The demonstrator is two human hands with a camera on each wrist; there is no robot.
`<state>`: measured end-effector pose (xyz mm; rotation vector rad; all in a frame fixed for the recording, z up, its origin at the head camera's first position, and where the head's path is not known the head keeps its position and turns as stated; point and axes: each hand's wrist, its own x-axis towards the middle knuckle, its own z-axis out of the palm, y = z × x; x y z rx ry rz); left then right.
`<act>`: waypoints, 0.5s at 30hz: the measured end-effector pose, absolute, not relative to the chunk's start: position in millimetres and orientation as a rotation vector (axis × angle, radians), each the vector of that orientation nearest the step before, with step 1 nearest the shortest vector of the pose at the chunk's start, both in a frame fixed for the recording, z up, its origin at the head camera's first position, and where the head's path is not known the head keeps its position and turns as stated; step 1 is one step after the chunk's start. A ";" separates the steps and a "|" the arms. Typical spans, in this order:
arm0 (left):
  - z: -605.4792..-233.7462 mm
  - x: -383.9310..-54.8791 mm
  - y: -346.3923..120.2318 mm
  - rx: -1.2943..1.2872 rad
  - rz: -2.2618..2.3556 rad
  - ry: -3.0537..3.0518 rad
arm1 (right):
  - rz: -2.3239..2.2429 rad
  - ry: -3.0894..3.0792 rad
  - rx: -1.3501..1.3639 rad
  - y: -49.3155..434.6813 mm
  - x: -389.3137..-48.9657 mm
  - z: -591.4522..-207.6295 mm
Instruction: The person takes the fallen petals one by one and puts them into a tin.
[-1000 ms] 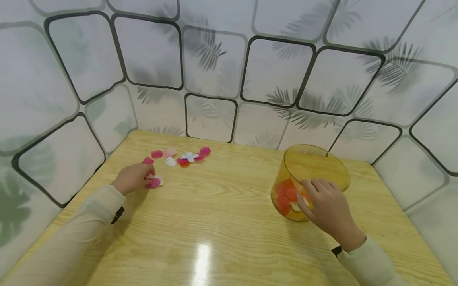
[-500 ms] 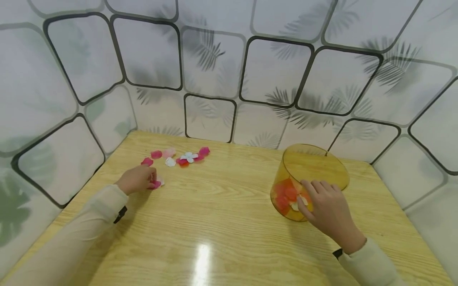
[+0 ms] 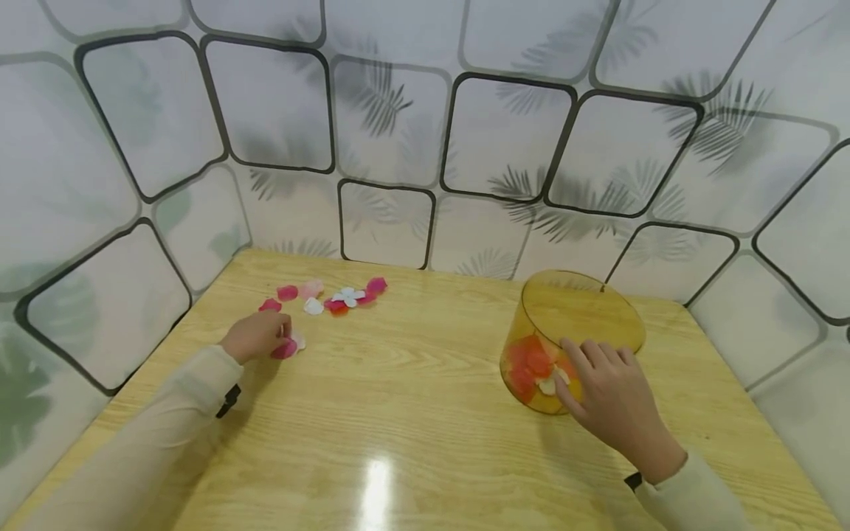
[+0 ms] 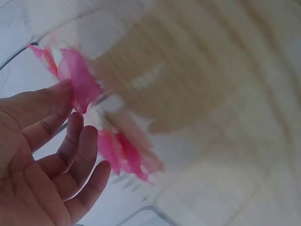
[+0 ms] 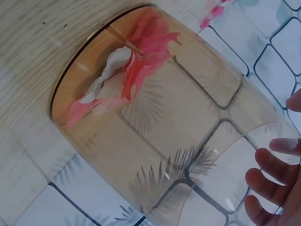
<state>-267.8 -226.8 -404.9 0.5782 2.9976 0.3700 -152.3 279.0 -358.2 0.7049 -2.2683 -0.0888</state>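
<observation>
Above the table's left side my left hand [image 3: 256, 336] reaches down to the artificial petals. In the left wrist view its thumb and forefinger pinch a pink petal [image 4: 81, 77]; the other fingers curl loosely. A deep pink petal [image 3: 283, 349] and a pale one [image 3: 301, 341] lie under the fingertips. On the right, my right hand [image 3: 614, 394] grips the rim of a see-through amber cylindrical container [image 3: 524, 324], thumb on the near side. Red and white petals [image 5: 134, 63] lie in the container's bottom.
Farther back on the wooden table [image 3: 412, 413] lies a loose row of petals, including a pink one [image 3: 288, 293], a white one [image 3: 313, 306] and a white flower [image 3: 348, 296]. A patterned backdrop [image 3: 385, 221] rises behind the table and along its sides.
My left hand has shifted slightly to the right and turned over the near petals. The right hand stays at the container's rim. The head view has tilted up slightly.
</observation>
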 end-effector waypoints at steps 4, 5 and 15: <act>-392.2 -267.0 -218.1 0.581 0.358 3.082 | -0.099 -2.271 0.698 279.1 -152.2 -361.6; -387.5 -266.9 -213.3 0.592 0.362 3.112 | -0.104 -2.270 0.694 279.2 -152.4 -362.7; -311.3 -261.0 -87.6 0.873 0.741 3.097 | -0.107 -2.264 0.648 278.6 -152.7 -369.0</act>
